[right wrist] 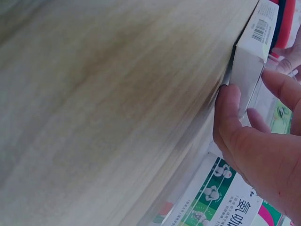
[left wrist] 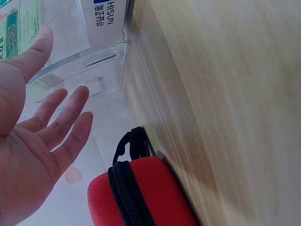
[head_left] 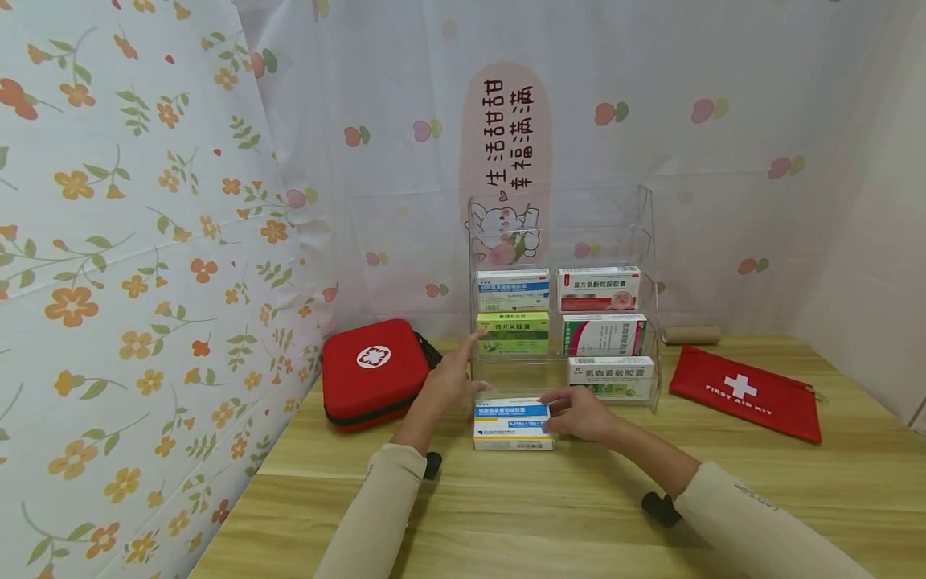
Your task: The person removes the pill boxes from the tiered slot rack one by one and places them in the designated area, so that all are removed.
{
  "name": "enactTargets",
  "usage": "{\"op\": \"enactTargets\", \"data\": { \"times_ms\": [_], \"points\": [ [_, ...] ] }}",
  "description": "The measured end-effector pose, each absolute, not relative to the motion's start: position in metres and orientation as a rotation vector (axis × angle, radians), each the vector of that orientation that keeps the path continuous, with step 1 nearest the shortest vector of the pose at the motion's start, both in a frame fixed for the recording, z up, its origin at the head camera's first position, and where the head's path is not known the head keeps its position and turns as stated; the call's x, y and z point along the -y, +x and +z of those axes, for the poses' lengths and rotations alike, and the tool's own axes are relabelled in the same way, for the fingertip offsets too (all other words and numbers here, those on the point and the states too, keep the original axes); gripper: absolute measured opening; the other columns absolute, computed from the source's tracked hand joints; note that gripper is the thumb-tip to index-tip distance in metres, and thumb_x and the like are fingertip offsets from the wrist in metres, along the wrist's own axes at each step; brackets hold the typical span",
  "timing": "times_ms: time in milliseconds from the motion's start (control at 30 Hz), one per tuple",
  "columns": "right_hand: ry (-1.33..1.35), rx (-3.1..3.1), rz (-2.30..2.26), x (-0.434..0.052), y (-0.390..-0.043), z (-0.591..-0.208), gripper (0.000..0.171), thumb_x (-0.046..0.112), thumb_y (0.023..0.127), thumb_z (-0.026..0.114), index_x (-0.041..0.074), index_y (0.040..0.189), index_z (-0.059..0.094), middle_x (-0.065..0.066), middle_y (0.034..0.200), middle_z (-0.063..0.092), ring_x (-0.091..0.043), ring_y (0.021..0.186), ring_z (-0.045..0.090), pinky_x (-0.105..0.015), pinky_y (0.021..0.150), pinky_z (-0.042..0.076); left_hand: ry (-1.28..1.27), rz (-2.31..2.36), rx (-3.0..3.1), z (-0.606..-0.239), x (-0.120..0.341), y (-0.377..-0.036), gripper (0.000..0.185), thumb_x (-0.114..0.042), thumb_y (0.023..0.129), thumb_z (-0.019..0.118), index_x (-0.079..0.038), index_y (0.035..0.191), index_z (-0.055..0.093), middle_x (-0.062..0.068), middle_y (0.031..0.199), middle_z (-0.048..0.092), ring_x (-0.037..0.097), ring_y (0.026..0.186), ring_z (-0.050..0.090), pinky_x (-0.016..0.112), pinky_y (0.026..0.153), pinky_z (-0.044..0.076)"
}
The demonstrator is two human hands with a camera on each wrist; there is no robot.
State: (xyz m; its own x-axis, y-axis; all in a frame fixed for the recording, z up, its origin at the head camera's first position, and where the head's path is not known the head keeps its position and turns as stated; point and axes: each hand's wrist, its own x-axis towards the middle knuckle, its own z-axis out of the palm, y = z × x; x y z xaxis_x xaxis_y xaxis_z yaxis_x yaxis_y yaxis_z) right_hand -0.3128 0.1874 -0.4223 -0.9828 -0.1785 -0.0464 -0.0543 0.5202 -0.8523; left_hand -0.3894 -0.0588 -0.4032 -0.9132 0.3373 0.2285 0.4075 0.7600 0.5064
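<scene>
A white, blue and yellow medicine box [head_left: 510, 423] is low at the front of a clear tiered display rack [head_left: 521, 376]. My right hand [head_left: 583, 415] holds the box by its right end, fingers at the far edge and thumb on the near side. In the right wrist view, the fingers of the right hand [right wrist: 263, 146] curl around the white end of the box. My left hand [head_left: 445, 384] is beside the rack's left side with its fingers spread. The left wrist view shows nothing in the left hand [left wrist: 37, 141].
Medicine boxes fill parts of the rack, including a green box [head_left: 514, 334] and a red-and-white box [head_left: 598, 289]. A red hard case [head_left: 376, 370] lies to the left. A red first aid pouch [head_left: 745, 394] and a brown roll [head_left: 690, 334] lie to the right.
</scene>
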Motion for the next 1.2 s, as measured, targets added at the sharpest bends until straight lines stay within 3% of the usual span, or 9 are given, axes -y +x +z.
{"op": "enactTargets", "data": {
  "times_ms": [367,633,767,1000,1200],
  "points": [
    [-0.204,-2.588,-1.487,-0.191,-0.309,-0.418,0.041,0.004,0.083,0.076,-0.007,0.12,0.063,-0.022,0.111,0.067,-0.02,0.086,0.066,-0.036,0.066,0.056,-0.582,-0.882,2.843,-0.403,0.058,-0.389,0.098,-0.025,0.08,0.084,-0.042,0.153,0.02,0.008,0.127,0.061,0.019,0.091,0.06,0.045,0.081,0.052],
    [-0.169,-2.597,-1.495,-0.197,-0.305,-0.414,0.04,0.007,0.086,0.071,-0.005,0.124,0.062,-0.021,0.115,0.065,-0.021,0.086,0.067,-0.036,0.066,0.056,-0.592,-0.896,2.839,-0.403,0.059,-0.39,0.098,-0.024,0.08,0.084,-0.043,0.153,0.02,0.008,0.125,0.061,0.019,0.09,0.06,0.043,0.077,0.053],
    [-0.266,-2.666,-1.481,-0.205,-0.299,-0.412,0.038,0.005,0.087,0.068,-0.007,0.123,0.063,-0.025,0.117,0.065,-0.026,0.089,0.067,-0.037,0.067,0.056,-0.615,-0.908,2.836,-0.406,0.058,-0.39,0.098,-0.022,0.08,0.084,-0.042,0.153,0.02,0.01,0.125,0.06,0.018,0.089,0.061,0.041,0.075,0.053],
    [-0.517,-2.876,-1.364,-0.228,-0.297,-0.409,0.031,0.005,0.085,0.072,-0.007,0.113,0.068,-0.022,0.111,0.069,-0.035,0.103,0.065,-0.042,0.081,0.056,-0.609,-0.878,2.843,-0.404,0.059,-0.39,0.098,-0.025,0.081,0.083,-0.043,0.153,0.019,0.01,0.124,0.061,0.018,0.089,0.062,0.041,0.078,0.054],
    [-0.555,-2.977,-1.326,-0.242,-0.293,-0.408,0.027,0.004,0.085,0.073,-0.007,0.11,0.069,-0.021,0.109,0.069,-0.035,0.1,0.067,-0.04,0.079,0.057,-0.648,-0.883,2.85,-0.398,0.062,-0.389,0.098,-0.025,0.081,0.083,-0.041,0.154,0.019,0.011,0.13,0.06,0.02,0.091,0.063,0.044,0.081,0.053]
  ]
}}
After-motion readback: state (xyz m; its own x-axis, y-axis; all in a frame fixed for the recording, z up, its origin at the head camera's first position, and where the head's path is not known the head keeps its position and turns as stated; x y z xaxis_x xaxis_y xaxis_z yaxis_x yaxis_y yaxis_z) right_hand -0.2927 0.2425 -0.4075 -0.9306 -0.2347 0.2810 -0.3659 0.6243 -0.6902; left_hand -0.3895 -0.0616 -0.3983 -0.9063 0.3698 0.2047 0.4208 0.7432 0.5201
